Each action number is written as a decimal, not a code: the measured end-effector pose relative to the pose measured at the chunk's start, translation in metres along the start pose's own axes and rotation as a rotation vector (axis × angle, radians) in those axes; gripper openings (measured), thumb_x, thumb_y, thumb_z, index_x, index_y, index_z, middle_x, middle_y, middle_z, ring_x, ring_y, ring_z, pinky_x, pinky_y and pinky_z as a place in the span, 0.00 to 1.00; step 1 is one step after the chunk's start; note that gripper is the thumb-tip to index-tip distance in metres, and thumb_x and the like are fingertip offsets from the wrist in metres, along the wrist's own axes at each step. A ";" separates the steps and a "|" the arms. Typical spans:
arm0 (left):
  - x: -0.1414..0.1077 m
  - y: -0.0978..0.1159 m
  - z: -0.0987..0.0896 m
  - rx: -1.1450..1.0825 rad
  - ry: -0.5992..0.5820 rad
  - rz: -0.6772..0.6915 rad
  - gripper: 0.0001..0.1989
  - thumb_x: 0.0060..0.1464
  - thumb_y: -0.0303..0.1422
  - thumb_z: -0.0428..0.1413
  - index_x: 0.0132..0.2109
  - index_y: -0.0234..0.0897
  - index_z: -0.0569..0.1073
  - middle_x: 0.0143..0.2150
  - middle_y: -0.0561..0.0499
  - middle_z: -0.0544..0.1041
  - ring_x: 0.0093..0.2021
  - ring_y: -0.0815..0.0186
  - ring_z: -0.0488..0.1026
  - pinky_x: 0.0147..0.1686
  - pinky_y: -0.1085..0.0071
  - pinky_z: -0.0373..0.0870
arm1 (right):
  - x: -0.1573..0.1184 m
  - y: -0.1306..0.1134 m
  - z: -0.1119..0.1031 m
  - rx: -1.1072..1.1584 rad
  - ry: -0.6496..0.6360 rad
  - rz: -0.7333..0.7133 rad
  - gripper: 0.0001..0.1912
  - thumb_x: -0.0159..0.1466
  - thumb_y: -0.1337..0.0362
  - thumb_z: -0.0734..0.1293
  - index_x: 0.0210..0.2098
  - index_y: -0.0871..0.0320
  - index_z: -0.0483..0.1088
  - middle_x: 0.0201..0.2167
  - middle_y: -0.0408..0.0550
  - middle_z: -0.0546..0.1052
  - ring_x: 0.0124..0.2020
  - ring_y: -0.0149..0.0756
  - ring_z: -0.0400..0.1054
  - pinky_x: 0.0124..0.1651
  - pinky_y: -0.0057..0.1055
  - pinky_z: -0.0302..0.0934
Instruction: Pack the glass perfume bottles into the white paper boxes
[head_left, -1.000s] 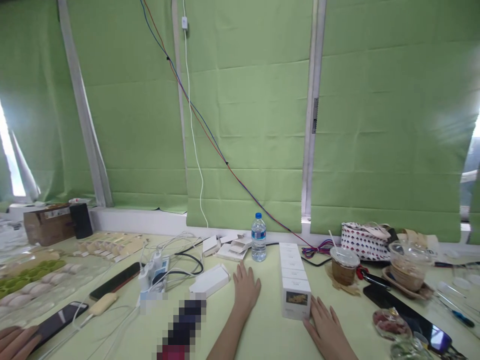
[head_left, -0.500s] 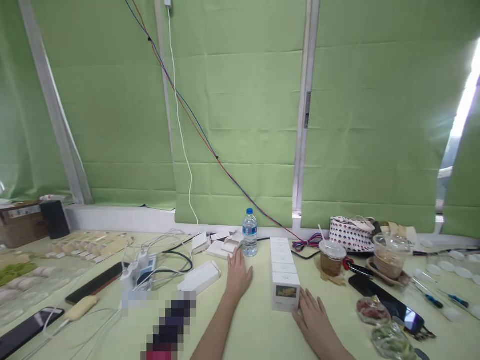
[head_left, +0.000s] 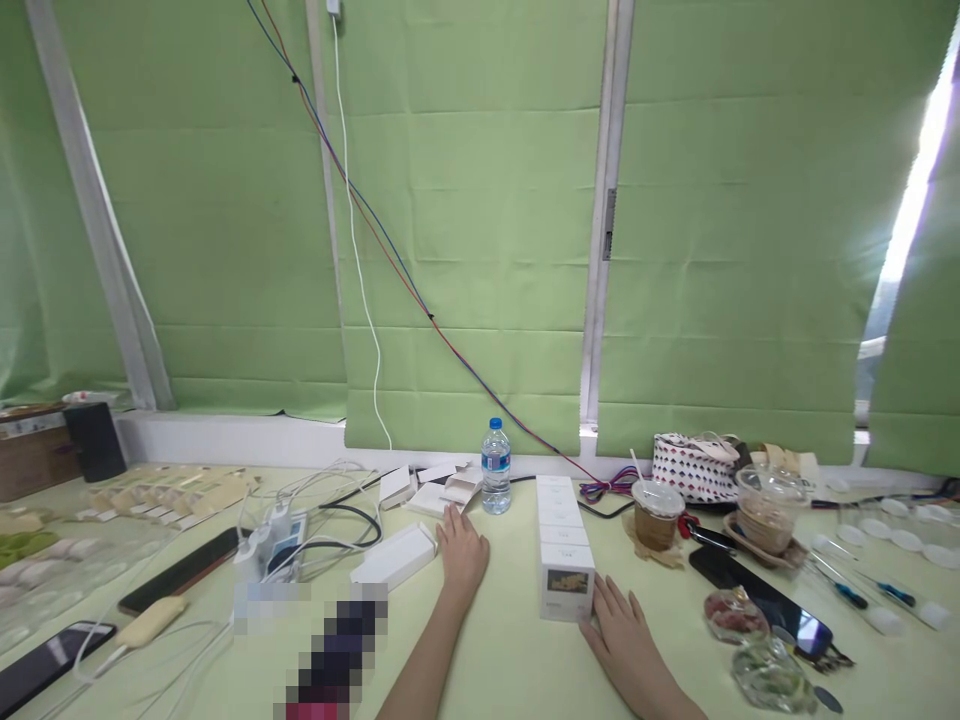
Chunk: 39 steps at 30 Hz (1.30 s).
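– Where's the row of white boxes (head_left: 562,545)?
– On the table (head_left: 510,660), at eleven o'clock from the right hand (head_left: 619,625), running away toward twelve.
– Is that hand holding it?
– No. Its fingers are spread flat beside the near box (head_left: 568,590), gripping nothing; whether a fingertip touches the card, I can't tell.
– And the left hand (head_left: 463,562)?
– Palm down, fingers loosely stretched, nothing in the grasp. A long white carton (head_left: 399,556) lies at nine o'clock, the water bottle (head_left: 496,470) at one.
– How would the row handle?
– Probably light, though the contents are hidden. The card looks stiff and smooth, so it may slide easily, and a hard squeeze could dent the sides. I see nothing tying the boxes together, so treat them as separate.
– Best hold?
– For the near box alone, low on its two side walls, at three and nine o'clock. For the whole row, a palm at each end, six and twelve o'clock, pressing gently.
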<state>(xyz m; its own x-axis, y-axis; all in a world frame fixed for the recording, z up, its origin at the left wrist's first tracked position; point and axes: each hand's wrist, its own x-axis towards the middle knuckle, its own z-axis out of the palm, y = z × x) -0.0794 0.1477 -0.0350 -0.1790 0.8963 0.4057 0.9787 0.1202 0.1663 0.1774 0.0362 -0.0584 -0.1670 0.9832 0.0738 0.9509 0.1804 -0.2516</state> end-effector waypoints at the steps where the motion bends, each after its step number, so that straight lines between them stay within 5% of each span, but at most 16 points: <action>1: 0.000 0.000 0.000 -0.007 -0.006 -0.009 0.29 0.52 0.27 0.46 0.60 0.17 0.62 0.67 0.28 0.53 0.68 0.45 0.45 0.63 0.47 0.44 | 0.000 0.000 -0.001 0.000 -0.005 0.000 0.33 0.67 0.51 0.49 0.66 0.63 0.52 0.68 0.51 0.52 0.68 0.48 0.43 0.67 0.50 0.39; 8: -0.003 -0.005 -0.003 -0.120 0.032 0.042 0.26 0.51 0.22 0.44 0.57 0.20 0.67 0.64 0.30 0.61 0.67 0.47 0.51 0.64 0.49 0.46 | 0.002 0.001 0.001 0.013 0.004 -0.003 0.32 0.67 0.51 0.50 0.65 0.61 0.54 0.67 0.51 0.52 0.68 0.48 0.44 0.67 0.50 0.39; 16: -0.010 -0.006 -0.017 -0.389 0.266 0.126 0.22 0.57 0.25 0.40 0.57 0.35 0.67 0.59 0.42 0.68 0.64 0.57 0.57 0.65 0.52 0.48 | -0.002 -0.002 -0.002 -0.001 0.002 0.006 0.32 0.67 0.51 0.50 0.65 0.62 0.54 0.67 0.52 0.53 0.68 0.47 0.44 0.67 0.50 0.38; 20: -0.015 -0.001 -0.022 -0.559 0.398 0.071 0.22 0.60 0.29 0.40 0.61 0.36 0.61 0.59 0.41 0.63 0.63 0.57 0.59 0.62 0.57 0.57 | 0.000 0.000 0.001 -0.006 0.007 0.005 0.32 0.67 0.51 0.50 0.65 0.62 0.55 0.67 0.52 0.53 0.68 0.48 0.45 0.67 0.50 0.40; 27: -0.026 -0.004 -0.050 -0.739 0.525 -0.012 0.22 0.62 0.36 0.41 0.61 0.39 0.58 0.59 0.42 0.56 0.64 0.56 0.55 0.63 0.59 0.56 | 0.002 0.001 0.002 -0.024 0.006 0.001 0.32 0.66 0.52 0.50 0.65 0.64 0.55 0.67 0.53 0.54 0.68 0.48 0.45 0.66 0.50 0.41; 33: -0.055 -0.003 -0.078 -1.025 0.379 -0.068 0.25 0.58 0.40 0.47 0.61 0.42 0.59 0.61 0.42 0.53 0.60 0.56 0.62 0.50 0.64 0.72 | 0.002 0.000 0.002 -0.019 0.015 0.000 0.32 0.66 0.52 0.50 0.65 0.64 0.55 0.67 0.53 0.54 0.67 0.47 0.46 0.66 0.50 0.40; 39: -0.072 -0.013 -0.079 -1.012 0.163 -0.152 0.23 0.53 0.34 0.47 0.56 0.41 0.63 0.60 0.44 0.59 0.63 0.56 0.58 0.54 0.63 0.68 | 0.000 0.000 0.002 -0.016 0.023 -0.002 0.32 0.66 0.52 0.50 0.65 0.63 0.54 0.67 0.53 0.54 0.68 0.47 0.46 0.66 0.49 0.40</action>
<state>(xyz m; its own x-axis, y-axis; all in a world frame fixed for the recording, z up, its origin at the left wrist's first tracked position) -0.0871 0.0482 0.0052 -0.3789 0.8237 0.4218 0.4163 -0.2554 0.8726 0.1770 0.0365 -0.0606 -0.1630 0.9819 0.0966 0.9547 0.1816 -0.2356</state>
